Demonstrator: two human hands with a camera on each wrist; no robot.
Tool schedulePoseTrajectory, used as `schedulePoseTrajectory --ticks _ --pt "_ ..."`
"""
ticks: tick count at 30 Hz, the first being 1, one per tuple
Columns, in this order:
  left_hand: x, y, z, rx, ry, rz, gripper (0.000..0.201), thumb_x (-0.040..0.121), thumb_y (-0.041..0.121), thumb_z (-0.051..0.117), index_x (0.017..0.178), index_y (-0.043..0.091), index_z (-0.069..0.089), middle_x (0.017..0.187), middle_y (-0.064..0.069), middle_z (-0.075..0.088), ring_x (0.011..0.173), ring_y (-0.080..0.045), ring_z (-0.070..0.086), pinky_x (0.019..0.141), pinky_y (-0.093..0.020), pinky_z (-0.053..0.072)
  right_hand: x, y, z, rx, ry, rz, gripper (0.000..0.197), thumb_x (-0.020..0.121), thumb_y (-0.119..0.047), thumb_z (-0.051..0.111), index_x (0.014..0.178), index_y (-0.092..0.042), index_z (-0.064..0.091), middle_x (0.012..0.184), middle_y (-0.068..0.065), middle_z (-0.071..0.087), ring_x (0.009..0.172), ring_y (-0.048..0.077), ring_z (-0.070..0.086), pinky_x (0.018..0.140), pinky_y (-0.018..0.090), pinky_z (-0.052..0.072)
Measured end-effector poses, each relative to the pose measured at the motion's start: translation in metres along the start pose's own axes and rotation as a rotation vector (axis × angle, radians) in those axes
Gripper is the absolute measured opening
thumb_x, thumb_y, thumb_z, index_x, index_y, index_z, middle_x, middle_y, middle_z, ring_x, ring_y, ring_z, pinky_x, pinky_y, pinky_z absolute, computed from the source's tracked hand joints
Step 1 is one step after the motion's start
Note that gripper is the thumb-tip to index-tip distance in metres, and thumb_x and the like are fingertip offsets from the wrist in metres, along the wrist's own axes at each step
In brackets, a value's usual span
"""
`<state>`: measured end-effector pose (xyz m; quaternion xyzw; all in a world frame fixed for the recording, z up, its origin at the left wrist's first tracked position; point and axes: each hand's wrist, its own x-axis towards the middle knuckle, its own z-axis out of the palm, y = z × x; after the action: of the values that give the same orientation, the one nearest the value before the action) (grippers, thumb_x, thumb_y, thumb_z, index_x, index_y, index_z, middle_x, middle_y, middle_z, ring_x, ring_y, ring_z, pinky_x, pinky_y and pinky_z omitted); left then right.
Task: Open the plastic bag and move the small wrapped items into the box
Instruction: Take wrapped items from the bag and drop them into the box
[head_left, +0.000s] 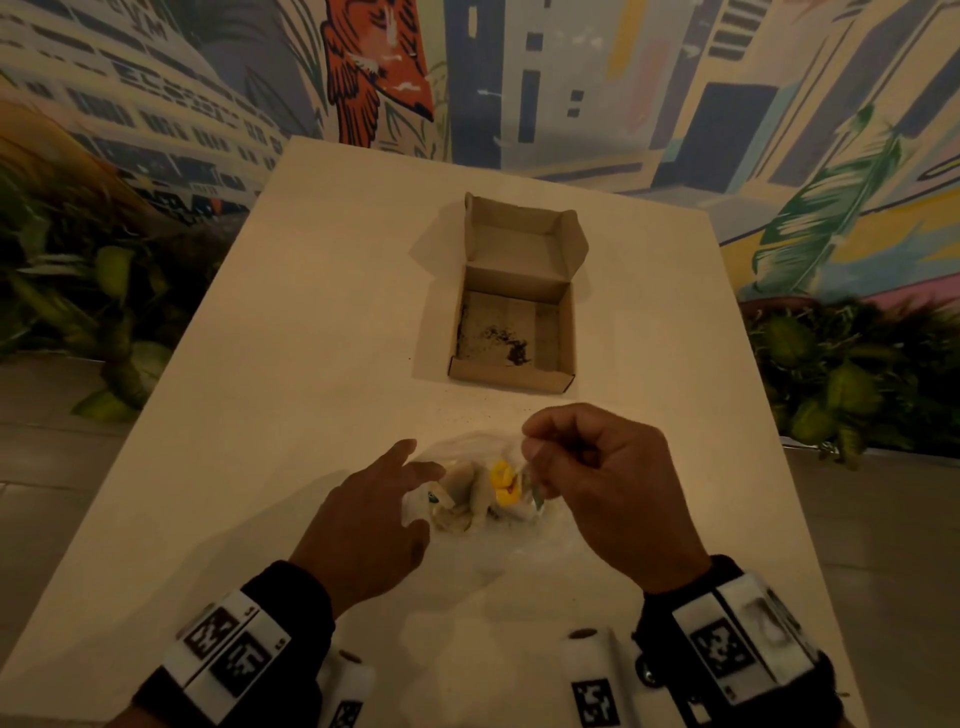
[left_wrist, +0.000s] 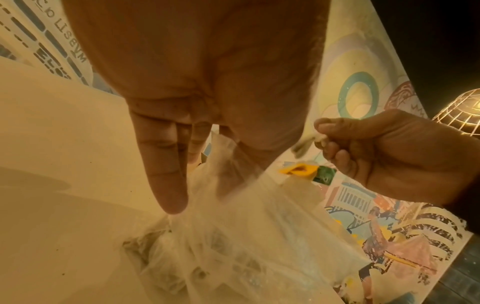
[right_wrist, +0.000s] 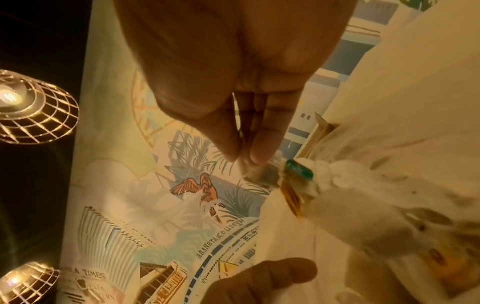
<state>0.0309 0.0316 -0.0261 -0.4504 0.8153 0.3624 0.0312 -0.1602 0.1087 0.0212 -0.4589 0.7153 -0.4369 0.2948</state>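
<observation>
The clear plastic bag (head_left: 498, 525) lies on the near part of the white table (head_left: 322, 322), between the two hands. Inside it there are several small wrapped items (head_left: 467, 496), most of them pale, one yellow (head_left: 503, 480) and one with a green part (the green one (right_wrist: 300, 169) shows best in the right wrist view).

The right hand (head_left: 605, 493) is lifted a little above the bag, and its thumb and fingertips (right_wrist: 262, 152) pinch a pale piece at the top of the bag; I cannot tell if this is the bag's edge or a wrapper. The left hand (head_left: 371, 512) has straight, spread fingers (left_wrist: 166, 164), which rest on the left side of the bag.

Further back on the table stands the cardboard box (head_left: 514, 322), with its lid flap standing up. Dark crumbs lie on its floor. Behind the table is a painted wall (head_left: 571, 78), and green plants (head_left: 841, 374) are on both sides.
</observation>
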Motion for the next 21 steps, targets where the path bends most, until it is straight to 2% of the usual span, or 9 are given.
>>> schedulePoseTrajectory --ticks 3,6,8,10,12,14,16,19,21 --pt "-0.001 0.000 -0.002 0.017 -0.023 0.026 0.056 0.078 0.042 0.052 0.132 0.032 0.044 0.154 0.003 0.026 0.127 -0.024 0.047 0.103 -0.040 0.041 0.000 -0.011 -0.004 -0.004 0.005 -0.032 0.016 0.080 -0.007 0.068 0.080 -0.023 0.071 0.063 -0.004 0.069 0.058 0.012 0.065 0.061 0.033 0.059" --pt "-0.001 -0.005 0.001 -0.037 -0.010 0.033 0.065 0.067 0.060 0.041 0.127 0.035 0.048 0.152 0.001 0.031 0.121 -0.024 0.054 0.097 -0.043 0.047 0.003 -0.013 -0.008 0.081 0.019 0.009 0.017 0.080 -0.004 0.067 0.078 -0.021 0.070 0.060 0.000 0.070 0.052 0.011 0.064 0.057 0.026 0.057" --pt "0.000 -0.004 0.001 -0.103 -0.017 0.026 0.055 0.071 0.057 0.053 0.123 0.043 0.050 0.152 0.006 0.030 0.108 -0.018 0.062 0.091 -0.039 0.052 0.001 -0.014 -0.009 0.064 0.010 0.021 0.017 0.080 -0.005 0.067 0.078 -0.021 0.071 0.060 -0.001 0.070 0.054 0.013 0.066 0.057 0.028 0.058" --pt "0.002 -0.005 0.001 -0.166 0.008 0.046 0.048 0.073 0.050 0.062 0.120 0.045 0.052 0.152 0.007 0.031 0.100 -0.015 0.065 0.084 -0.032 0.056 0.003 -0.016 -0.010 0.094 0.017 0.034 0.016 0.081 -0.004 0.067 0.078 -0.019 0.071 0.059 -0.002 0.071 0.054 0.012 0.066 0.055 0.024 0.056" --pt "0.002 -0.005 0.003 -0.205 0.003 0.036 0.048 0.073 0.050 0.063 0.120 0.043 0.054 0.150 0.006 0.033 0.105 -0.016 0.064 0.084 -0.030 0.056 0.007 -0.024 -0.015 0.137 -0.005 0.044 0.016 0.081 -0.001 0.066 0.079 -0.016 0.071 0.065 0.003 0.073 0.054 0.016 0.066 0.055 0.024 0.057" --pt "0.004 -0.008 0.006 -0.233 0.027 0.040 0.059 0.065 0.059 0.055 0.121 0.042 0.054 0.149 0.006 0.036 0.104 -0.016 0.065 0.084 -0.033 0.057 0.020 -0.039 -0.025 0.183 0.030 -0.016 0.017 0.081 0.001 0.065 0.079 -0.015 0.071 0.068 0.008 0.073 0.053 0.020 0.064 0.056 0.027 0.057" --pt "0.005 -0.009 0.010 -0.252 0.049 0.032 0.061 0.064 0.057 0.057 0.123 0.040 0.053 0.148 0.008 0.037 0.105 -0.014 0.064 0.085 -0.032 0.056 0.041 -0.054 -0.038 0.240 0.099 -0.086 0.021 0.081 0.001 0.066 0.074 -0.018 0.071 0.060 0.004 0.072 0.051 0.018 0.062 0.056 0.029 0.057" --pt "0.007 -0.009 0.013 -0.257 0.073 0.040 0.060 0.068 0.047 0.062 0.126 0.036 0.052 0.148 0.006 0.038 0.120 -0.010 0.053 0.085 -0.019 0.051 0.079 -0.073 -0.056 0.277 0.159 -0.127 0.019 0.081 -0.002 0.066 0.073 -0.020 0.069 0.058 -0.001 0.070 0.057 0.018 0.066 0.057 0.026 0.056" --pt "0.007 -0.010 0.014 -0.252 0.070 0.050 0.065 0.065 0.055 0.056 0.127 0.037 0.050 0.147 0.005 0.039 0.119 -0.011 0.055 0.084 -0.020 0.052 0.105 -0.076 -0.059 0.259 0.158 -0.113 0.016 0.081 -0.003 0.065 0.074 -0.017 0.067 0.057 -0.003 0.068 0.058 0.016 0.066 0.055 0.024 0.054"
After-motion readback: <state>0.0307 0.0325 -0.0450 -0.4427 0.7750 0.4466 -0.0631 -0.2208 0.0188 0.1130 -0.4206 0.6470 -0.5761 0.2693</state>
